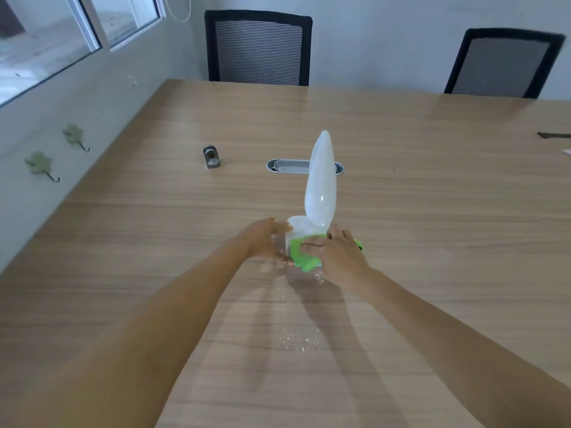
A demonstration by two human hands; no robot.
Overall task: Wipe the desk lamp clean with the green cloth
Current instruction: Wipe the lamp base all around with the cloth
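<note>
A white desk lamp (320, 183) stands upright on the wooden table (432, 211), its long rounded head pointing up and away from me. The green cloth (302, 257) is bunched against the near side of the lamp's white base. My right hand (341, 253) presses down on the cloth and covers most of it. My left hand (265, 239) rests flat against the left side of the base, fingers together, steadying it. The front of the base is hidden by the cloth and my right hand.
A small grey metal fitting (211, 157) sits on the table to the left of the lamp. An oval cable port (287, 166) lies behind the lamp. Two black mesh chairs (259, 47) stand at the far edge. White specks (301, 339) dot the table near me. A wall runs along the left.
</note>
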